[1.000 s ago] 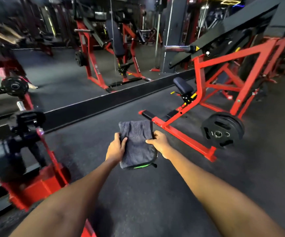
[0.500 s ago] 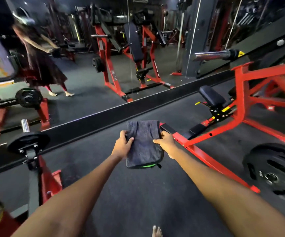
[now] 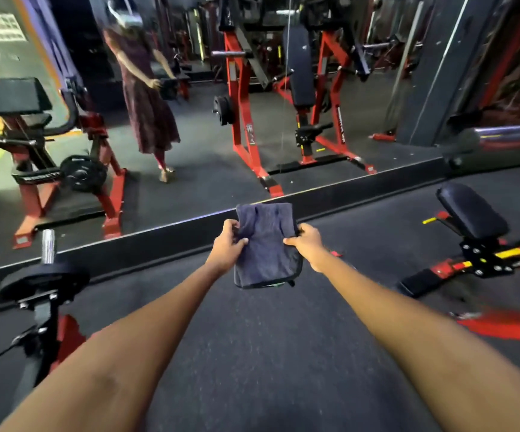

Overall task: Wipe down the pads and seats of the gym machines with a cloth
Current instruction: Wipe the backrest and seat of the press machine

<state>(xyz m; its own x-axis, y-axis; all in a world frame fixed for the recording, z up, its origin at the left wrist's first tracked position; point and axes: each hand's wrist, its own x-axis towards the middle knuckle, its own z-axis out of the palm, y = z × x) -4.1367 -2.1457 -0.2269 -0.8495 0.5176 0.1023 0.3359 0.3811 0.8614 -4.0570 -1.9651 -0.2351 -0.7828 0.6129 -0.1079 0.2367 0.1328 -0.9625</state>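
Both arms outstretched, the left hand [image 3: 226, 244] and right hand [image 3: 307, 244] pinch a folded dark cloth [image 3: 266, 244] by its side edges above the gym floor [image 3: 268, 353], apparently clear of the padded seat [image 3: 470, 212] at right.

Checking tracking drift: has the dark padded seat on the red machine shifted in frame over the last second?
Yes. The dark padded seat slid rightward and lower in view, away from the folded grey cloth; the head camera panned left.
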